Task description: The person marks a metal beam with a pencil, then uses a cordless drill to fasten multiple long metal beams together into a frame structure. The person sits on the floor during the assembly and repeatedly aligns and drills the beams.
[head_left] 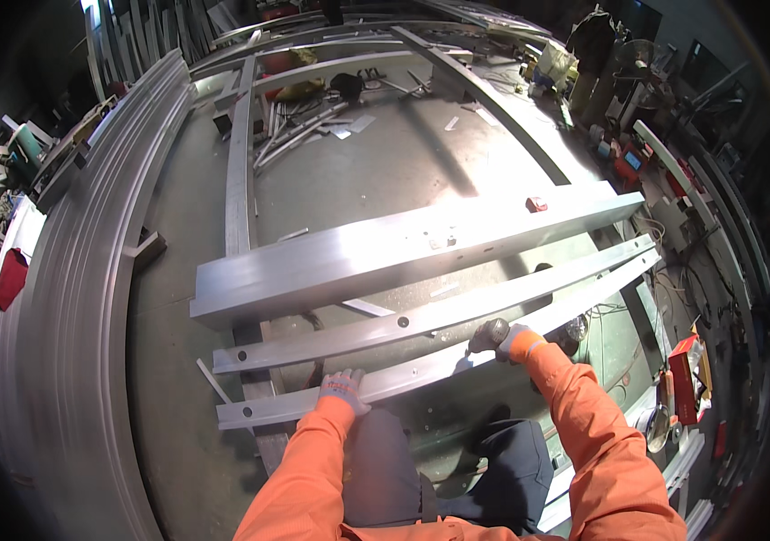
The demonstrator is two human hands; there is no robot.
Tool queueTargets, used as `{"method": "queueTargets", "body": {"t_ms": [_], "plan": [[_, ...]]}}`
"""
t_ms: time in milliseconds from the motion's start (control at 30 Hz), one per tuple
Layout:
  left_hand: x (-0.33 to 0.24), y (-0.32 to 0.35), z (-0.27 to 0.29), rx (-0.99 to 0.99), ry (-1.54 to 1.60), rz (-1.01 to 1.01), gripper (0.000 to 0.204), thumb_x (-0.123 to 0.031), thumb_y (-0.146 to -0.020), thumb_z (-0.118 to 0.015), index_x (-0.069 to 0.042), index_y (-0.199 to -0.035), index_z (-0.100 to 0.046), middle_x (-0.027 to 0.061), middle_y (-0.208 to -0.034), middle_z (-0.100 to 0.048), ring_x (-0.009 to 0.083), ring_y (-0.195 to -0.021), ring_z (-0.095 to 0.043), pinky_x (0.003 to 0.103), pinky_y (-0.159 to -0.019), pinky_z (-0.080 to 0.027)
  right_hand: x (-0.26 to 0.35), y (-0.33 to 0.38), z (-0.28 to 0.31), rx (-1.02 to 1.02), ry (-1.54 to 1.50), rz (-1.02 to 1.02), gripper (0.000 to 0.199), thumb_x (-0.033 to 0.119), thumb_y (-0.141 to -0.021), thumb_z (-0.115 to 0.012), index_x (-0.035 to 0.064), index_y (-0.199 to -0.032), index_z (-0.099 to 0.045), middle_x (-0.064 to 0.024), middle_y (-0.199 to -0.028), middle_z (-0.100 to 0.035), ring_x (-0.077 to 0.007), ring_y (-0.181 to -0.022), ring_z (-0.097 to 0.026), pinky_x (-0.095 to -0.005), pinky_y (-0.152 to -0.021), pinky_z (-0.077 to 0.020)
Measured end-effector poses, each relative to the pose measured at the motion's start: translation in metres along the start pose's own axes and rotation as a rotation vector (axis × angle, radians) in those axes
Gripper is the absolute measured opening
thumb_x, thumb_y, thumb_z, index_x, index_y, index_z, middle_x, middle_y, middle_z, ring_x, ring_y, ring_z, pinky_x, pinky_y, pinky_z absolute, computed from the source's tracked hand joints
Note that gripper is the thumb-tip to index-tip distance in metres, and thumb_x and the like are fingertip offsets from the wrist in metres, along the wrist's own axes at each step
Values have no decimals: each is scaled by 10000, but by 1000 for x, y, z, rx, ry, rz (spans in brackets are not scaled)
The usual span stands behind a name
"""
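Three long aluminium profiles lie side by side across a metal work table (pixel 385 171): a wide box bar (pixel 403 252), a thinner middle bar (pixel 421 316) and a near bar (pixel 421 365) with small holes. My left hand (pixel 342 389), in a grey glove, rests flat on the near bar toward its left end. My right hand (pixel 504 339), also gloved, grips a dark tool handle pressed against the near bar; the tool's type is unclear. Orange sleeves cover both forearms, and my dark-trousered knees are below the bars.
A tall stack of long aluminium profiles (pixel 87 270) runs along the left. Metal frame rails (pixel 241 162) and loose offcuts (pixel 304 126) lie on the table's far part. Red boxes and tools (pixel 682 379) crowd the floor at right. A small red object (pixel 536 204) sits on the wide bar.
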State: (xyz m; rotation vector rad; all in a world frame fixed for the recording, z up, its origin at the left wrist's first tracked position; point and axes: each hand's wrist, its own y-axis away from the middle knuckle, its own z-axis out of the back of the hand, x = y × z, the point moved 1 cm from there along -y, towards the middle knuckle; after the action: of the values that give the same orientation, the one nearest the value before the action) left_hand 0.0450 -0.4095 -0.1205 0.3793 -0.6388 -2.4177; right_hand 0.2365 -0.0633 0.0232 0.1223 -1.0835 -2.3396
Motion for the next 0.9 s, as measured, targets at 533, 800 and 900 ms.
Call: {"method": "queueTargets", "body": {"t_ms": [533,800,900], "plan": [[-2,7,-3,-18,-13,10,977,-614,-707,-803,-160,-1507,-475,148,-1518,-524,327,-1385,-519,474,-1151,-389,-24,-56,-24,-82,-24,16,236,183,-671,-848,37,-847,-789,-124,-754,-745,-234,-633,-727,-375,-584,-576],[-5,3,-4,-86,20,-14,854,-533,-706,-831,-165,-1415,-529,163,-1392,-587,358,-1329,-561,487,-1116,-419,-39,-58,-33,-71,-30,59,311,211,-713,-763,52,-980,-781,-176,-988,-747,-313,-928,-717,-399,-795,-561],[-3,4,-4,-87,22,-5,861,-536,-706,-830,-164,-1422,-528,164,-1408,-581,356,-1344,-551,489,-1124,-410,-26,-44,-25,-49,9,37,362,239,-748,-711,55,-1053,-781,-209,-1117,-749,-359,-1087,-710,-419,-916,-553]]}}
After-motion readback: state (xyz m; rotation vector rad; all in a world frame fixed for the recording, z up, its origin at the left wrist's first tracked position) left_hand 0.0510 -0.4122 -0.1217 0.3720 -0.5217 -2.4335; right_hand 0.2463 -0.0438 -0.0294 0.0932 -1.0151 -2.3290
